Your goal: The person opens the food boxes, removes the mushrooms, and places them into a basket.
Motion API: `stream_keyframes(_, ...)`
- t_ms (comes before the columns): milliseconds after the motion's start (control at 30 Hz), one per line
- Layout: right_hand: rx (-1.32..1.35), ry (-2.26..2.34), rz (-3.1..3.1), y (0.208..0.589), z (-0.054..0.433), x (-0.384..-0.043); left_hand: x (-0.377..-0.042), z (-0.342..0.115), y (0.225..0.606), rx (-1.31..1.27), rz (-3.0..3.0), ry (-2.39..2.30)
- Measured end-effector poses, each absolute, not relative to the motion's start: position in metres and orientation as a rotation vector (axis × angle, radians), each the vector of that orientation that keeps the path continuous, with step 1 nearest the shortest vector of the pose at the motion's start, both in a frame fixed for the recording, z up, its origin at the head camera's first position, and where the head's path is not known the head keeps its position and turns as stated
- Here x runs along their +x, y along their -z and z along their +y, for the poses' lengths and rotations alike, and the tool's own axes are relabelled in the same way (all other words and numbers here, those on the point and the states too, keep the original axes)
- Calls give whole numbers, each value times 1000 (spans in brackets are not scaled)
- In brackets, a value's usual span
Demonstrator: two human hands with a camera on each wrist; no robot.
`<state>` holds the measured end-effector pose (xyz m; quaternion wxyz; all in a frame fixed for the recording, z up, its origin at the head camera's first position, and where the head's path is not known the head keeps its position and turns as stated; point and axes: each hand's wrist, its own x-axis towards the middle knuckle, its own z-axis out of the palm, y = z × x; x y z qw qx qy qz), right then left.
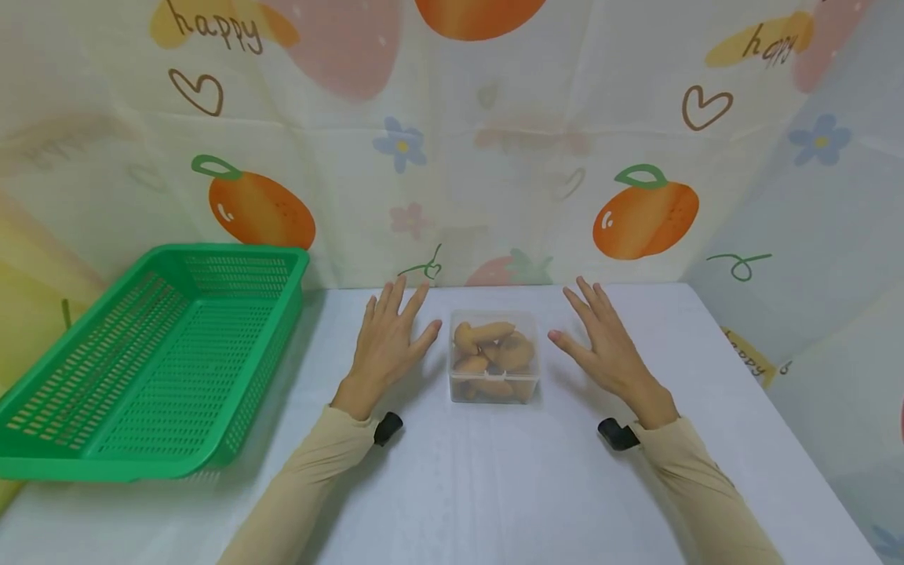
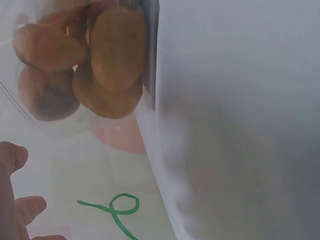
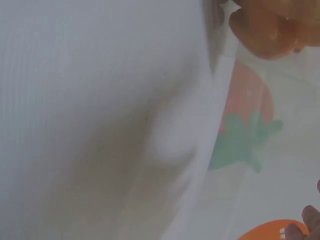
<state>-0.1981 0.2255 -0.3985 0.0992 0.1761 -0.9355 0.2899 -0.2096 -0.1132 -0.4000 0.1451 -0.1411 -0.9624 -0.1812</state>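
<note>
A clear plastic box [image 1: 494,392] with a front latch stands on the white table between the two hands. Inside it lie several tan-brown rounded pieces [image 2: 117,50], one long with a knobbed end; their kind cannot be made out. On the box's left, my left hand [image 1: 387,345] is held with fingers spread and straight, apart from the box. To the right of the box, my right hand [image 1: 603,349] is spread in the same manner, also not touching it. Only a few fingertips [image 3: 311,216] of the right hand appear in the right wrist view. Both hands hold nothing.
A green plastic basket [image 1: 240,377] with slotted walls stands at the table's left. Behind the white table [image 1: 480,486] hangs a curtain [image 1: 494,188] printed with oranges, hearts and flowers. The table's right edge slopes past the right arm. A dark wrist camera [image 1: 617,434] sits by the right cuff.
</note>
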Motion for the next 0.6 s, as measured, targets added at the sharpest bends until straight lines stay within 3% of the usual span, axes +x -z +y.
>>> stream_keyframes(600, 687, -1151, -2770, 400, 206, -181, -189, -102, 403, -608, -2727, 746)
